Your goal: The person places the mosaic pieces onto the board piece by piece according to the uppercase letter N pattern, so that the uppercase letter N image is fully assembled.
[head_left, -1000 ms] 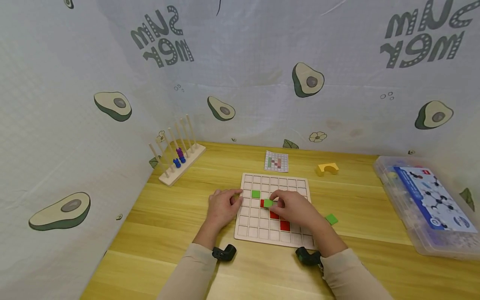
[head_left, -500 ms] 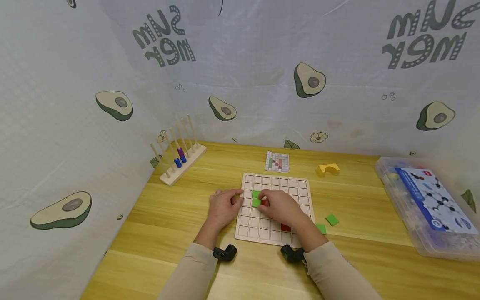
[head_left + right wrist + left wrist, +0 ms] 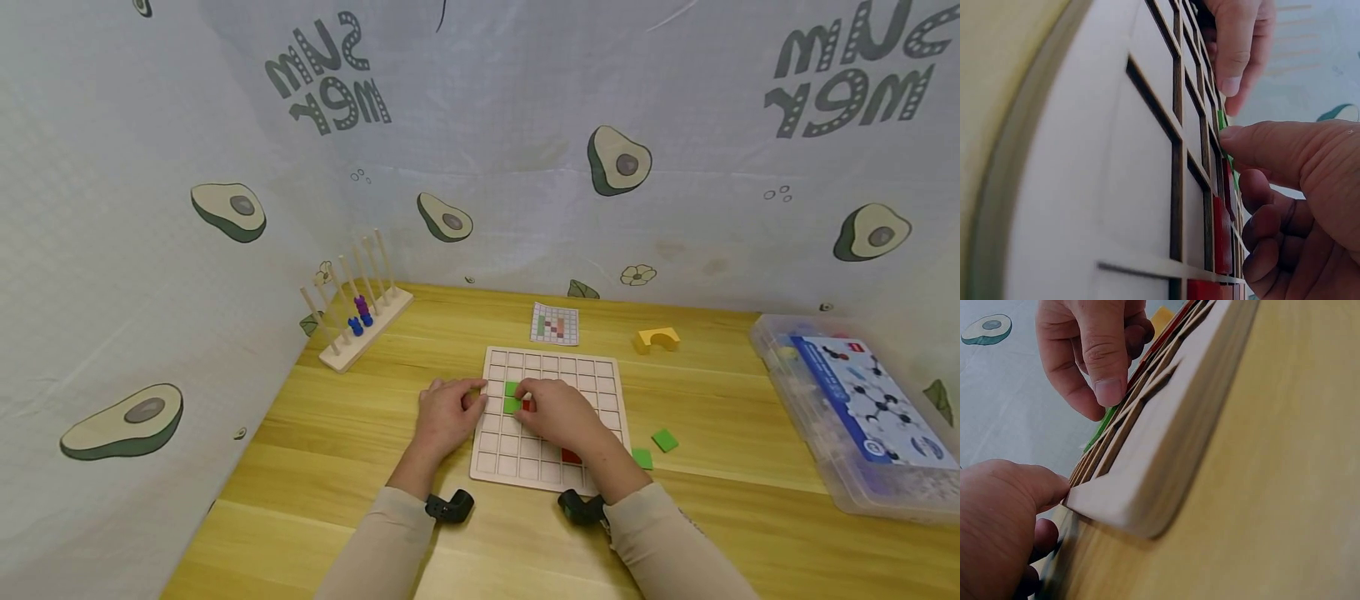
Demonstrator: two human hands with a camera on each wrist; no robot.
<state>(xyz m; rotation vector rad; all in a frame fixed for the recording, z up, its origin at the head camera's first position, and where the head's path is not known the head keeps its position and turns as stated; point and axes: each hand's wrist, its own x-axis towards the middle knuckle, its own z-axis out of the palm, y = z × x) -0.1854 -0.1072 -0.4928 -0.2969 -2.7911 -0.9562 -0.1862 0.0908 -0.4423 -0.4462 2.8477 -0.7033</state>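
A wooden grid board (image 3: 504, 444) lies flat on the table in the head view. My left hand (image 3: 445, 417) stays at its left side, thumb and index fingertip touching the edge. With thumb and index finger, my right hand (image 3: 562, 417) pinches a green square tile (image 3: 512, 406) over a cell in the left part of the board. Directly behind it sits another green tile (image 3: 512, 388). A red tile (image 3: 528, 406) shows beside the fingers, and one more red tile (image 3: 571, 456) is partly covered by the right wrist. The right wrist view shows red tiles (image 3: 1222, 234) seated in cells.
Two loose green tiles, one farther out (image 3: 664, 440) and one by the board (image 3: 642, 458), lie on the right. Behind the board are a pattern card (image 3: 555, 323) and a yellow arch block (image 3: 657, 339). A peg rack (image 3: 367, 329) stands left, a clear plastic box (image 3: 825, 467) right.
My right hand has moved left with the green tile, from over the red tiles to the cell in front of the other green tile. The left hand has kept its place.
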